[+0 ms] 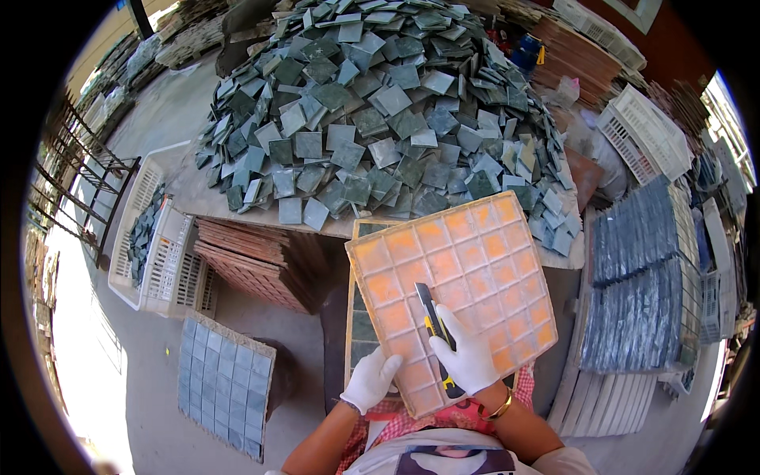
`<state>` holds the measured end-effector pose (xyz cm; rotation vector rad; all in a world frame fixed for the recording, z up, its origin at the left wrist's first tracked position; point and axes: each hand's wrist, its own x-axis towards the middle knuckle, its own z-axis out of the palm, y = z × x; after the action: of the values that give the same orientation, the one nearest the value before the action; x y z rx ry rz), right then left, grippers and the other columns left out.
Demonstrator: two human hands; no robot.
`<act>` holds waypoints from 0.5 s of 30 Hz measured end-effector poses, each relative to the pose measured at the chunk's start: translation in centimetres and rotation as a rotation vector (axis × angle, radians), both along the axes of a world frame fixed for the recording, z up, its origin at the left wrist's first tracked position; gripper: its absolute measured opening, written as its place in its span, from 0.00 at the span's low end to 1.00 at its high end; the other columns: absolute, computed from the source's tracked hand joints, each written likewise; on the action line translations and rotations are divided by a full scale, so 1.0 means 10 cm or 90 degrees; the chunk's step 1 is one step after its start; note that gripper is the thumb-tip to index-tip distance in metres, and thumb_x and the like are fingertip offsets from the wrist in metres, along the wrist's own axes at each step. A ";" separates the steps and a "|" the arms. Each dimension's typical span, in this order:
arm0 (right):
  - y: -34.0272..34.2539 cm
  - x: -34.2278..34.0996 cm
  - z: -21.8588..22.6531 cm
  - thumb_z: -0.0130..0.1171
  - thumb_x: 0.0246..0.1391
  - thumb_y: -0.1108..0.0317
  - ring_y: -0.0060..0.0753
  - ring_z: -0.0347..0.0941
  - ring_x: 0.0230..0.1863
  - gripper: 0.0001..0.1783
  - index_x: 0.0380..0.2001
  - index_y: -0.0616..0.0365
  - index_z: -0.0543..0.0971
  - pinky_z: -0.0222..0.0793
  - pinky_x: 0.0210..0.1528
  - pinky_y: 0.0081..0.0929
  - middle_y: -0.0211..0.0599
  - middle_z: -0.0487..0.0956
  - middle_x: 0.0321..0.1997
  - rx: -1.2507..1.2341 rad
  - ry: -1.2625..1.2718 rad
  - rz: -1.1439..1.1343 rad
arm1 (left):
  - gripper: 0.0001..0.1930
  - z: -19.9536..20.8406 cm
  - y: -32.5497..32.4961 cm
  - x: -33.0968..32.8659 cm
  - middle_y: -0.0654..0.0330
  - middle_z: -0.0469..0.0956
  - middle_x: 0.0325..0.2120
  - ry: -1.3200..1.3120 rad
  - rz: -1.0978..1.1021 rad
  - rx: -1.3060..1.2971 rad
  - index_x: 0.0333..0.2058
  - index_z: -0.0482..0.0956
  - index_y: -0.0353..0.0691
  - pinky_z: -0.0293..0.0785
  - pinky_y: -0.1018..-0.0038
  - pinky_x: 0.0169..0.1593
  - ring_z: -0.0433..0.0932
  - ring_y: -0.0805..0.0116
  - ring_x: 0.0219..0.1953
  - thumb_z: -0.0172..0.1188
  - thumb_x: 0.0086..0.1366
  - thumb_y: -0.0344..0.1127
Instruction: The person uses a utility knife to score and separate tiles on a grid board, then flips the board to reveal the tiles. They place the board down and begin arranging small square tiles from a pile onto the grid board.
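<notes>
Tile-heaped table [198,198], orange grid tray [467,269]

Your head camera looks steeply down, close over your hands [419,368], the tile heap [380,103] farther ahead.

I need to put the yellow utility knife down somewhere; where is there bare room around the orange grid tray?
Bare grey floor lies between the blue-grey tile sheet and the orange grid tray, below the stacked reddish-brown trays. The bench under the heap of grey-green square tiles is crowded, as are the dark blue-grey tile sheets on the right.
</notes>
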<state>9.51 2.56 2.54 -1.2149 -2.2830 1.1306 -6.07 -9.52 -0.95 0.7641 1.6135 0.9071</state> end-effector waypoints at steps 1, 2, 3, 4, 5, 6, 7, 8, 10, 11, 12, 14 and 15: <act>0.05 -0.01 -0.01 0.58 0.54 0.63 0.50 0.79 0.39 0.31 0.61 0.55 0.65 0.73 0.40 0.35 0.51 0.79 0.41 0.021 0.039 -0.024 | 0.19 0.01 0.00 0.00 0.46 0.79 0.33 -0.004 -0.003 0.008 0.50 0.70 0.33 0.79 0.68 0.28 0.82 0.56 0.29 0.48 0.69 0.43; 0.10 -0.04 0.06 0.57 0.54 0.63 0.49 0.79 0.38 0.31 0.61 0.55 0.65 0.73 0.39 0.35 0.50 0.80 0.39 0.002 0.001 -0.025 | 0.19 -0.01 -0.01 0.00 0.47 0.80 0.33 0.010 -0.005 0.014 0.50 0.69 0.33 0.79 0.69 0.28 0.82 0.57 0.29 0.48 0.69 0.43; 0.12 -0.06 0.06 0.56 0.54 0.62 0.51 0.78 0.36 0.31 0.61 0.53 0.64 0.72 0.37 0.39 0.51 0.79 0.36 0.001 -0.016 -0.012 | 0.19 -0.06 -0.02 -0.01 0.47 0.80 0.33 0.025 -0.007 0.019 0.50 0.69 0.33 0.79 0.69 0.28 0.82 0.57 0.29 0.48 0.69 0.43; 0.13 -0.08 0.06 0.55 0.55 0.61 0.53 0.77 0.33 0.31 0.62 0.51 0.63 0.71 0.34 0.43 0.51 0.79 0.33 0.001 -0.034 0.001 | 0.19 -0.09 -0.03 -0.01 0.48 0.80 0.34 0.039 -0.009 0.025 0.50 0.69 0.33 0.79 0.69 0.28 0.82 0.58 0.29 0.48 0.69 0.42; 0.14 -0.08 0.06 0.54 0.55 0.60 0.56 0.76 0.30 0.31 0.62 0.49 0.62 0.70 0.31 0.47 0.52 0.79 0.30 0.004 -0.053 0.011 | 0.19 -0.07 -0.02 -0.01 0.47 0.80 0.33 0.030 -0.011 0.005 0.50 0.69 0.33 0.79 0.69 0.28 0.82 0.57 0.29 0.48 0.69 0.42; 0.12 -0.07 0.05 0.54 0.55 0.59 0.56 0.76 0.30 0.31 0.62 0.49 0.62 0.69 0.31 0.48 0.52 0.78 0.28 0.000 -0.070 0.011 | 0.19 -0.02 0.01 -0.02 0.47 0.80 0.33 0.022 -0.014 -0.015 0.50 0.69 0.33 0.79 0.68 0.29 0.82 0.56 0.29 0.48 0.69 0.42; 0.08 -0.07 0.04 0.54 0.55 0.59 0.57 0.76 0.29 0.32 0.62 0.49 0.62 0.69 0.30 0.49 0.53 0.78 0.27 -0.004 -0.087 0.011 | 0.19 0.02 0.02 -0.02 0.47 0.80 0.33 0.013 -0.017 -0.035 0.50 0.70 0.33 0.78 0.67 0.29 0.82 0.55 0.29 0.49 0.69 0.42; 0.05 -0.05 0.03 0.54 0.55 0.59 0.57 0.75 0.28 0.32 0.63 0.49 0.62 0.69 0.30 0.50 0.54 0.78 0.26 -0.006 -0.104 0.009 | 0.19 0.04 0.03 -0.01 0.47 0.80 0.33 0.009 -0.008 -0.029 0.49 0.70 0.33 0.78 0.67 0.30 0.82 0.55 0.29 0.49 0.69 0.42; 0.02 0.00 0.01 0.54 0.55 0.58 0.58 0.75 0.27 0.32 0.63 0.49 0.61 0.68 0.29 0.50 0.55 0.77 0.25 0.000 -0.084 0.014 | 0.18 0.07 0.04 0.02 0.46 0.80 0.33 -0.001 0.009 -0.018 0.49 0.70 0.33 0.78 0.67 0.30 0.82 0.54 0.29 0.49 0.69 0.42; 0.01 0.01 0.00 0.54 0.55 0.58 0.58 0.75 0.27 0.32 0.63 0.49 0.61 0.68 0.29 0.51 0.56 0.77 0.25 0.000 -0.074 0.019 | 0.19 0.04 0.02 0.01 0.46 0.80 0.33 0.010 0.001 -0.016 0.49 0.70 0.33 0.78 0.67 0.30 0.82 0.54 0.29 0.48 0.69 0.42; 0.01 0.01 0.02 0.55 0.54 0.59 0.56 0.76 0.29 0.32 0.62 0.50 0.63 0.69 0.31 0.47 0.54 0.78 0.28 -0.020 -0.088 0.009 | 0.19 -0.02 0.01 0.00 0.47 0.80 0.32 0.020 -0.007 -0.015 0.49 0.70 0.33 0.78 0.67 0.29 0.82 0.55 0.29 0.48 0.69 0.42; 0.02 -0.02 0.11 0.57 0.53 0.62 0.51 0.78 0.35 0.31 0.61 0.52 0.65 0.72 0.36 0.38 0.51 0.79 0.35 -0.060 -0.116 -0.010 | 0.19 -0.12 -0.02 0.00 0.47 0.80 0.32 0.045 -0.016 -0.013 0.50 0.70 0.33 0.79 0.67 0.29 0.82 0.55 0.29 0.48 0.69 0.42; 0.02 -0.01 0.08 0.57 0.53 0.62 0.51 0.78 0.35 0.31 0.61 0.52 0.65 0.72 0.36 0.38 0.51 0.79 0.35 -0.057 -0.093 -0.006 | 0.19 -0.16 -0.04 0.00 0.46 0.80 0.32 0.059 -0.017 -0.012 0.50 0.70 0.33 0.79 0.68 0.29 0.82 0.55 0.29 0.48 0.69 0.42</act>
<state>9.36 2.80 3.38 -1.3819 -2.3513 1.1886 -6.04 -9.88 -2.56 0.8235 1.6870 0.8463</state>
